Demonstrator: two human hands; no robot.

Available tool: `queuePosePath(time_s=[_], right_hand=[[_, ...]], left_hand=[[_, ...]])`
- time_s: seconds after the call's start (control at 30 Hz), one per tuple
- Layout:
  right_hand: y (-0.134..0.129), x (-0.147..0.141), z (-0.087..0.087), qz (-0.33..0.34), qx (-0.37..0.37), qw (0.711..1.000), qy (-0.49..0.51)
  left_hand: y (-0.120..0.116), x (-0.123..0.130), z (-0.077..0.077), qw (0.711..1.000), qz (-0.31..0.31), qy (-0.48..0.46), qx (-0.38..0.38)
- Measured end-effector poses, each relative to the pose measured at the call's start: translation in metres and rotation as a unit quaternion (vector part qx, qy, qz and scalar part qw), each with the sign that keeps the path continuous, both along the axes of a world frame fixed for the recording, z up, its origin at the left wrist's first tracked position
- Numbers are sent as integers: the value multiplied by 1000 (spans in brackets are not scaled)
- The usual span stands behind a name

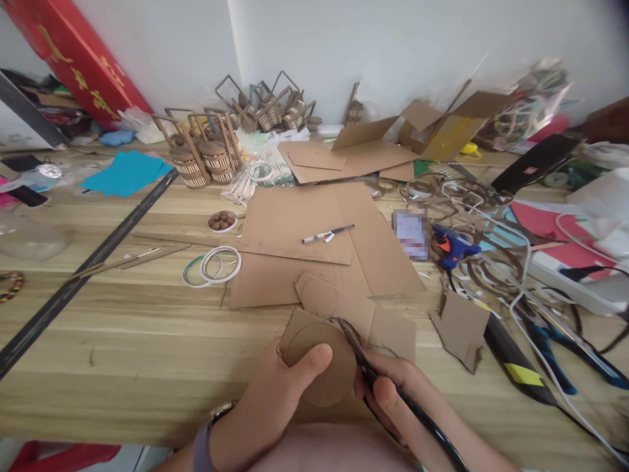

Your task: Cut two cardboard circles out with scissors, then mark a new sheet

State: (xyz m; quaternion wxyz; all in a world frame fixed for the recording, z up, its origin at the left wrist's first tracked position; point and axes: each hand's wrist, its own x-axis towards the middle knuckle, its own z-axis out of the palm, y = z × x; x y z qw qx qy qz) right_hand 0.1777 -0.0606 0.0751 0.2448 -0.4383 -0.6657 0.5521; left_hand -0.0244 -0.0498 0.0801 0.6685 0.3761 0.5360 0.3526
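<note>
A piece of brown cardboard (329, 380) with a round outline is at the front edge of the table. My left hand (289, 387) grips it from the left, thumb lying across its face. Black-handled scissors (366, 367) are in my right hand (398, 393), their blades at the cardboard's right edge. Just beyond lies a cardboard scrap with a drawn circle (318, 295). Behind it, a pen (327, 234) rests on large flat cardboard sheets (295, 210).
Tape rings (221, 264) and a dish of brown balls (223, 221) lie left of the sheets. Small woven baskets (221, 160) stand behind. To the right are a blue glue gun (455, 246), cables, pliers (550, 347) and a cardboard scrap (462, 328).
</note>
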Motion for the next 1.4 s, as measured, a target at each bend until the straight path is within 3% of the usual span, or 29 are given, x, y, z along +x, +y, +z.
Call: queuePosePath(time_s=[0.43,0.6,0.83,1.1,1.4], right_hand=[[5,-4,18,4,15,999,-50],[7,-4,15,11,13,999,-43],[8,-4,13,6,-48,999,-12],[2,-3,11,0,-5,1000,-22],[2,-3,3,-9,-45,999,-2]], left_hand=[[-2,-1,1,1000,-10,6,4],[-1,0,3,1000,-5,-1,2],[-2,-1,6,1000,-15,8,19],[-2,0,5,999,-20,16,35],[-1,0,5,999,-17,8,30]])
